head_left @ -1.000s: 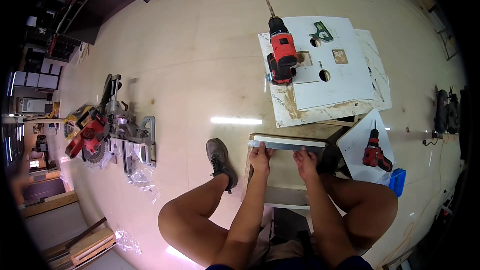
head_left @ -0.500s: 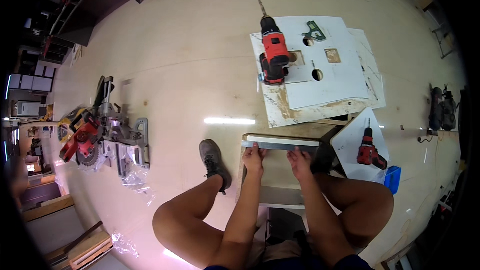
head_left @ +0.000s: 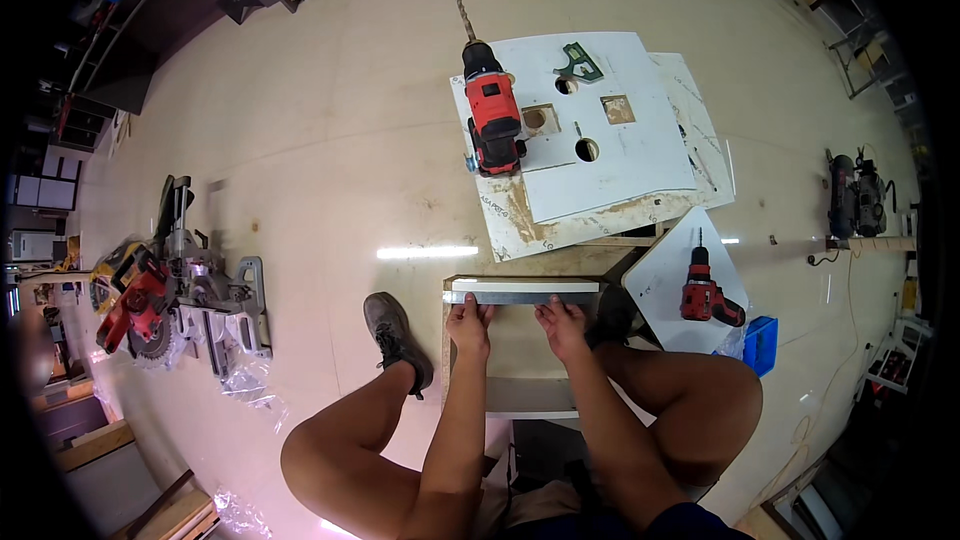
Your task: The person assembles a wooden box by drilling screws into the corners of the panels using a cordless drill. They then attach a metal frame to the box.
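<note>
Between my knees stands a white open box frame [head_left: 530, 396] with bare board edges. A long, flat grey strip [head_left: 515, 298] lies along its far edge; the frames do not show exactly what kind of strip it is. My left hand [head_left: 469, 329] pinches the strip towards its left end, thumb on top. Towards the other end, my right hand [head_left: 562, 328] grips the same strip between thumb and fingers. The fingertips behind and below it are partly hidden.
Beyond the box, a large red drill [head_left: 495, 120] and a green square [head_left: 578, 62] rest on white panels [head_left: 640, 170] with cut holes. A smaller red drill [head_left: 708, 292] lies on a white board at right, near a blue bin [head_left: 761, 345]. A mitre saw [head_left: 180, 290] stands at left.
The view has shifted, so the surroundings appear further left. My left fingers now sit lower on the strip's near edge. Both hands stay at the strip along the box's far edge.
</note>
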A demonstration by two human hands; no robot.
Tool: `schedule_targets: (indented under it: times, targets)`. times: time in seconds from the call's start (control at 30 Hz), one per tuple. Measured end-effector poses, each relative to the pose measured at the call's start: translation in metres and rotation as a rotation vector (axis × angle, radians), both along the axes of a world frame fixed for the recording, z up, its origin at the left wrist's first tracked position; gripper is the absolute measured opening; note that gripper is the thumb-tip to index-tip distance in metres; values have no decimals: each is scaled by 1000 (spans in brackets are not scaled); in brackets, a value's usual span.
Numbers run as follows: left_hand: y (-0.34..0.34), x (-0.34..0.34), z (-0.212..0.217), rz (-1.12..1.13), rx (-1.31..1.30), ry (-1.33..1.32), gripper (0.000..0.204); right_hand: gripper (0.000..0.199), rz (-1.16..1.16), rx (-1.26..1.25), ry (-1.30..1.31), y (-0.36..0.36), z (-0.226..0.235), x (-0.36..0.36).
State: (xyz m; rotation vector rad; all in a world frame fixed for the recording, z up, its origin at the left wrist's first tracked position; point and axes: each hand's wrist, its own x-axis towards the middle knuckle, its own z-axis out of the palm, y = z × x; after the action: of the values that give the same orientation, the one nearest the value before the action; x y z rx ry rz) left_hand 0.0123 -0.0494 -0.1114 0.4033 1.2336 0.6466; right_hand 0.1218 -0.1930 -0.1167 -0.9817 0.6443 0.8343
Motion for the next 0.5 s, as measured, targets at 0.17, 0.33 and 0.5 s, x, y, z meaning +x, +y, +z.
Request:
schedule_targets:
  times: [0.17, 0.33, 0.5]
  targets:
    - [0, 0, -2, 7, 13, 24, 18, 14, 7, 26, -26, -3, -1, -1]
    - [-1, 2, 0, 9, 11, -6, 18, 14, 23, 38, -44, -6, -4, 1]
    - [2, -1, 1, 10, 17, -22, 18, 15, 9, 4, -45, 0, 2, -3]
